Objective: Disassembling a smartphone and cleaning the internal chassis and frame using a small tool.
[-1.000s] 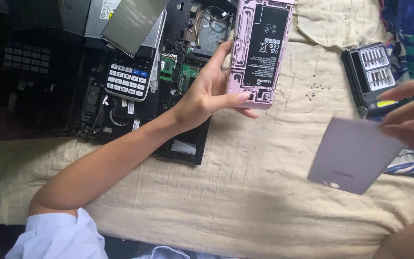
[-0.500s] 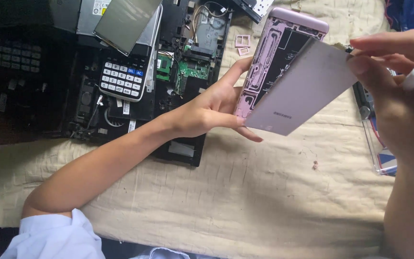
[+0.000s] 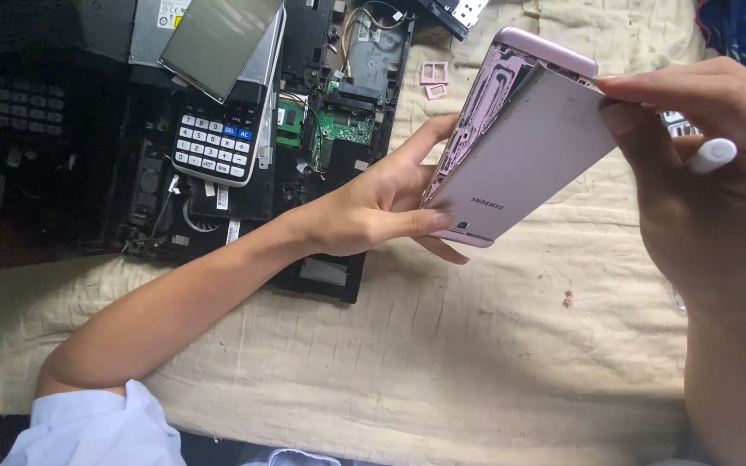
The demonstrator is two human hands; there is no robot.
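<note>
The left hand (image 3: 373, 207) clamps the lower end of a pink, opened metal phone body (image 3: 485, 103), thumb and fingers closed on its edges. The right hand (image 3: 701, 190) pinches the upper corner of a flat pale-pink back cover (image 3: 524, 164) lying tilted over that body, small grey lettering near its lower end; a white pen-like tool (image 3: 711, 155) seems tucked in the same fist. Left of the grip lies a dismantled black laptop base (image 3: 321, 129) with green circuit board, and a grey calculator (image 3: 218, 147) with white keys. Beneath spreads a cream cloth (image 3: 442, 362)
</note>
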